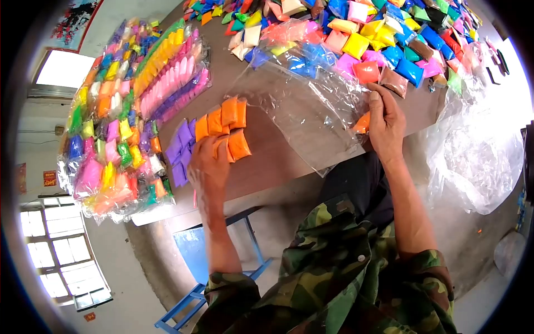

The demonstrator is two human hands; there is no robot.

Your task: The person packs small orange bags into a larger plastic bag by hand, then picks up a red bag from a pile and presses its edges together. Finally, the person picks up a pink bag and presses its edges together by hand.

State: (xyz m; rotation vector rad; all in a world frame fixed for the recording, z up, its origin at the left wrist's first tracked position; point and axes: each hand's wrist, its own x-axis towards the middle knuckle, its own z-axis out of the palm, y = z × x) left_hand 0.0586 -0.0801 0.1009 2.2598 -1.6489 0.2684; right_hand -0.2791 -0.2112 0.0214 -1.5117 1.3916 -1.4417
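Past the camouflage jacket point(334, 267), the left hand point(207, 170) closes on orange packets point(236, 146) left of the clear bag point(303, 119), whose right edge the right hand point(386, 125) pinches with a lone packet point(362, 123).

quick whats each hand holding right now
Left hand: closed on a few orange packets.
Right hand: closed, pinching the clear bag and a single packet, also orange.
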